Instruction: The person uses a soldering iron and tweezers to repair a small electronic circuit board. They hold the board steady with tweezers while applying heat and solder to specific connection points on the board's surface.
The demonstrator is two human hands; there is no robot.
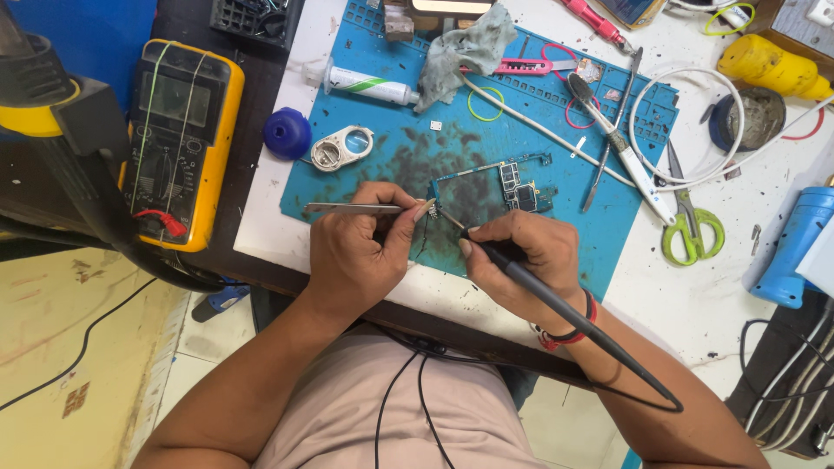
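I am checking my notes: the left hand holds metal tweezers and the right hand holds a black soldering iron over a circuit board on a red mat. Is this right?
Not quite: the head view shows the mat is blue. The left hand does hold tweezers, the right hand the soldering iron, at the circuit board.

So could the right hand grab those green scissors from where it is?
Probably yes: the green scissors lie in the open on the table, just beside the right hand, but it would first have to put down the soldering iron.

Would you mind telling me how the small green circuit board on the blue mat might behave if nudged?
The small green circuit board looks thin and flat, so probably light, stiff, sliding rather than rolling. Its narrow frame-like strip suggests fragility. The blue mat may grip it.
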